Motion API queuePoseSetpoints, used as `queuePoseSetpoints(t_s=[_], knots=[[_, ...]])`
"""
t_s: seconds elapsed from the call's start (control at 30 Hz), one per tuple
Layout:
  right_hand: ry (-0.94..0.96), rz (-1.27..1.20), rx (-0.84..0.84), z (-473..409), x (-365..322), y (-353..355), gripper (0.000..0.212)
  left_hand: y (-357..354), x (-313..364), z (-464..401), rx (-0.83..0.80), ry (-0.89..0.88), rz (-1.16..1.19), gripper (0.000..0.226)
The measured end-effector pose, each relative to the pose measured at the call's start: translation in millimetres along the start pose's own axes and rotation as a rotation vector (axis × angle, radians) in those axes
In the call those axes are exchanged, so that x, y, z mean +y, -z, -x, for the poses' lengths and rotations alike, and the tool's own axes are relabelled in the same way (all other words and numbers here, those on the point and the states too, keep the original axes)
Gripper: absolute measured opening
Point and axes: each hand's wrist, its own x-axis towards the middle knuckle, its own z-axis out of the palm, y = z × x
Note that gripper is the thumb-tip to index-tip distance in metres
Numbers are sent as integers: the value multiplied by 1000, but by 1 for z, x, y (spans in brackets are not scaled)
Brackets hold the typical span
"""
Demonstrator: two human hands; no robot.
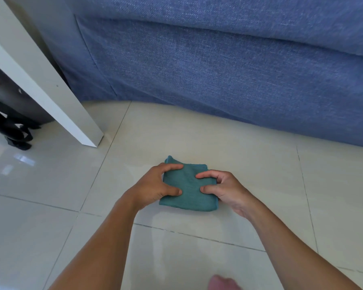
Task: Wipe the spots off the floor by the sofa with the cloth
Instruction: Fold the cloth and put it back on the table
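Note:
A teal cloth (190, 188), folded into a small square, lies flat on the pale tiled floor (249, 164) in front of the blue sofa (218, 70). My left hand (155, 185) presses on the cloth's left edge with thumb and fingers curled onto it. My right hand (222, 187) holds the right edge the same way, fingertips on top of the cloth. No spots show clearly on the tiles around the cloth; the floor has faint wet streaks near me.
A white table leg (57, 97) slants down to the floor at the left, close to the sofa's corner. Behind it lies a black bag with straps (15, 126). A blurred toe or knee (222, 283) shows at the bottom edge.

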Motion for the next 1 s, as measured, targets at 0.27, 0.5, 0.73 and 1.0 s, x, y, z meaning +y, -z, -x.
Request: queuePoseSetpoints(t_s=[0.27,0.5,0.73,1.0], knots=[[86,262,-51,-11,-80,-3,33,17,38,20,204,-105,59,62],[212,485,-117,11,-255,-16,31,71,175,62,395,-173,-2,68],[395,466,-152,60,-415,-28,29,114,325,113,660,-292,-146,65],[587,449,-370,90,-499,-112,28,171,367,214,928,-282,-55,66]])
